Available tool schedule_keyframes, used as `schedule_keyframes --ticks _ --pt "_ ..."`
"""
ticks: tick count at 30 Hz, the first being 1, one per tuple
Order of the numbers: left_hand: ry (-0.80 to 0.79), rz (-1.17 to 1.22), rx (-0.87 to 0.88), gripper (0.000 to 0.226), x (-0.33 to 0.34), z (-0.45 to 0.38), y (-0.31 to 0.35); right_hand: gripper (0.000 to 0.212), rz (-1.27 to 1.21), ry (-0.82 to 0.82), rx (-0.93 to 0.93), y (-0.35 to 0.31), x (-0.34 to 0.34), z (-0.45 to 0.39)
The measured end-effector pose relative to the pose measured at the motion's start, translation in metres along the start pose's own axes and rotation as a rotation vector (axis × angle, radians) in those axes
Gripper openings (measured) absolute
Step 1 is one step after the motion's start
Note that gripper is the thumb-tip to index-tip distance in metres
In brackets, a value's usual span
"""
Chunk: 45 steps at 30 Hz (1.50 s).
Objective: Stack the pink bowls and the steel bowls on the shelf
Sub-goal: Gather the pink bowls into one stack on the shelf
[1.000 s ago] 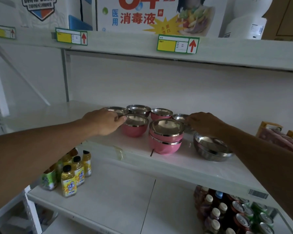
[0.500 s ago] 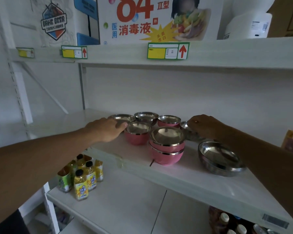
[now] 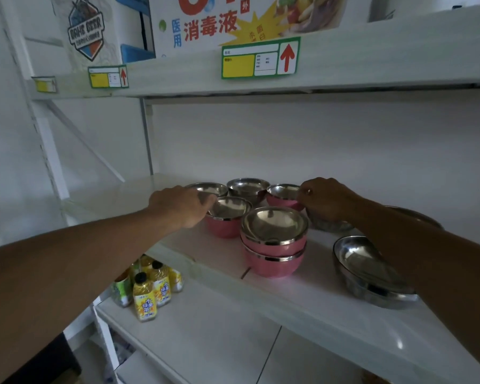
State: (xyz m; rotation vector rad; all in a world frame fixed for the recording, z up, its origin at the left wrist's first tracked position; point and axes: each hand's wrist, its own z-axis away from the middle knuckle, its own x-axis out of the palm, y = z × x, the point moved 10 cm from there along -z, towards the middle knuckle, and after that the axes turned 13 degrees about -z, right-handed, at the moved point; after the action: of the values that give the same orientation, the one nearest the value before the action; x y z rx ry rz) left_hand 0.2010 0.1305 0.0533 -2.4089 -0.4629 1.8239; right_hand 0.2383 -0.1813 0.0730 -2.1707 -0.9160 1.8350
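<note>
On the white middle shelf (image 3: 302, 303) two pink bowls with steel linings are nested into a stack (image 3: 274, 242), both empty. Just behind and left of it stands a single pink steel-lined bowl (image 3: 227, 217), also empty; the left hand (image 3: 182, 206) curls its fingers over that bowl's near-left rim. Further back sit two plain round steel bowls, one at the left (image 3: 209, 189) and one in the middle (image 3: 247, 187), and beside them a small pink bowl at the back (image 3: 284, 194). The right hand (image 3: 326, 199) pinches the right rim of this back pink bowl with thumb and fingertips. A steel bowl (image 3: 327, 224) lies partly hidden under the right wrist, and a large steel bowl stack (image 3: 369, 271) rests near the shelf's front right edge. Yellow tea bottles (image 3: 146, 296) stand on the lower shelf.

Compared with half a second ago, the right hand has moved left from the hidden steel bowl onto the back pink bowl, and the left hand has closed in on the single pink bowl.
</note>
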Motion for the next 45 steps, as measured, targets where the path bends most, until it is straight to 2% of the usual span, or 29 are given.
schedule_keyframes --ticks 3,7,11,13,17,22,26,29,30,33,35,37,40,45 --pt "-0.072 0.079 -0.049 0.087 0.011 -0.005 -0.009 0.022 -0.030 0.042 0.017 -0.002 -0.003 -0.009" --pt "-0.354 0.457 -0.111 0.085 0.048 -0.013 -0.007 0.025 -0.008 0.021 0.061 0.000 0.001 -0.025" --pt "-0.517 0.697 -0.120 0.055 0.075 -0.023 0.018 0.042 -0.021 0.029 0.086 0.003 0.002 -0.042" --pt "-0.506 0.787 -0.125 0.041 0.079 -0.027 0.030 0.029 0.004 -0.003 0.093 0.009 0.001 -0.053" --pt "-0.396 0.835 -0.187 0.035 0.069 -0.044 0.033 0.015 0.013 0.018 0.086 0.022 -0.007 -0.075" --pt "-0.376 0.828 -0.183 0.031 0.049 -0.067 0.030 0.024 0.026 0.079 0.155 0.050 -0.015 -0.106" --pt "-0.397 0.920 -0.181 0.037 0.049 -0.072 0.031 0.047 0.262 -0.040 0.247 0.089 0.007 -0.138" --pt "-0.408 0.982 -0.220 0.034 0.051 -0.066 0.025 0.057 0.280 -0.114 0.308 0.113 0.028 -0.160" --pt "-0.403 0.987 -0.237 0.035 0.051 -0.063 0.022 0.055 0.271 -0.134 0.310 0.116 0.034 -0.164" --pt "-0.383 1.004 -0.271 0.038 0.048 -0.052 0.011 0.031 0.194 -0.145 0.287 0.117 0.047 -0.175" --pt "-0.374 1.007 -0.281 0.037 0.045 -0.045 0.003 0.036 0.133 -0.166 0.257 0.112 0.052 -0.180" --pt "-0.360 0.990 -0.292 0.035 0.040 -0.040 -0.004 0.038 0.083 -0.126 0.232 0.106 0.044 -0.183" --pt "-0.330 0.980 -0.294 0.035 0.027 -0.036 -0.017 0.026 0.018 -0.017 0.218 0.096 0.020 -0.178" --pt "-0.277 1.030 -0.293 0.035 -0.001 -0.032 -0.023 0.018 -0.281 0.175 0.317 0.095 -0.018 -0.138"
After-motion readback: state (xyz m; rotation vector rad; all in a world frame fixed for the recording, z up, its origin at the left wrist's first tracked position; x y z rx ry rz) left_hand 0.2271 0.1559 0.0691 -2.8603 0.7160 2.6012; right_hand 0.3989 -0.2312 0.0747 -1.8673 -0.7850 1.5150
